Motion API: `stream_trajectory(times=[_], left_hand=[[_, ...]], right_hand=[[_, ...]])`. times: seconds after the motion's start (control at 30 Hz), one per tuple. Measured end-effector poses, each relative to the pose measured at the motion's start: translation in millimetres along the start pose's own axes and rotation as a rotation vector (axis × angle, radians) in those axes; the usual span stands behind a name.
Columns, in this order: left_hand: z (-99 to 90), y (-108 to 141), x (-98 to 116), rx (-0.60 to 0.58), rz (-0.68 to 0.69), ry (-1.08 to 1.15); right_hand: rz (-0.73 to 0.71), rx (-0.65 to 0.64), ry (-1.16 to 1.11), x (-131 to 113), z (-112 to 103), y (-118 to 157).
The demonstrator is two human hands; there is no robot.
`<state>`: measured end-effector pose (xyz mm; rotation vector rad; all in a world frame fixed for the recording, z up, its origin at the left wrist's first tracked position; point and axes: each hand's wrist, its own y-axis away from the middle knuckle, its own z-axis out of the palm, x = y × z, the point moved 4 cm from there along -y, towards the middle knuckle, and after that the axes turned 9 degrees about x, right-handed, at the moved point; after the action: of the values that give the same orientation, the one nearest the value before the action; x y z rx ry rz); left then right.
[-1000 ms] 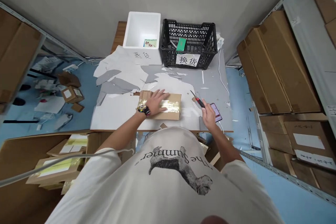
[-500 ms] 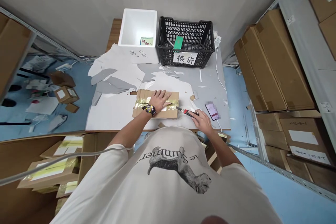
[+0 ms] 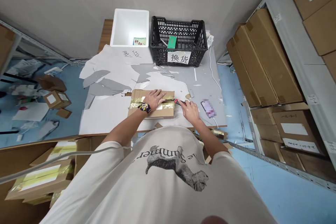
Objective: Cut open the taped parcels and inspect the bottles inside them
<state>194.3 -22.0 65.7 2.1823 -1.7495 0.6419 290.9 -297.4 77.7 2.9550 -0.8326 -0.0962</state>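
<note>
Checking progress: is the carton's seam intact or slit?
At least partly slit: a dark gap parts the tape near the knife; beneath the left hand, cannot tell.

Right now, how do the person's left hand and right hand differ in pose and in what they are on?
The left hand lies with fingers extended on a taped carton; the right hand curls around a red-and-black tool. The left hand is over the carton, the right hand just past its right end. The left wrist wears a watch, the right wrist none. Both hands are bare.

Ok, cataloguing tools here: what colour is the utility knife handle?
The utility knife handle is red and black; head view.
</note>
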Motion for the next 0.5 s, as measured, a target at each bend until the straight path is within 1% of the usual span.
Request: stream_trajectory(times=[0.1,0.17,0.23,0.3,0.33,0.37,0.43,0.5], left_hand=[[-2.9,-1,-2,0.020,-0.008,0.017],[-5.4,3,0,0.033,-0.001,0.013],[-6.6,14,4,0.051,0.022,0.007],[-4.9,29,12,0.071,0.062,0.023],[-2.8,37,16,0.077,0.086,0.036],[0.2,44,21,0.075,0.109,0.047],[7.5,56,28,0.052,0.133,0.044],[14.3,63,33,0.015,0.124,0.012]], right_hand=[[-0.037,0.020,-0.026,17,-7,7],[-0.001,0.059,-0.075,35,-5,23],[0.102,0.134,-0.194,55,1,41],[0.240,0.237,-0.405,69,9,56],[0.311,0.277,-0.531,73,14,60],[0.373,0.295,-0.655,73,19,60],[0.449,0.264,-0.858,62,26,51],[0.426,0.209,-0.954,43,25,26]])
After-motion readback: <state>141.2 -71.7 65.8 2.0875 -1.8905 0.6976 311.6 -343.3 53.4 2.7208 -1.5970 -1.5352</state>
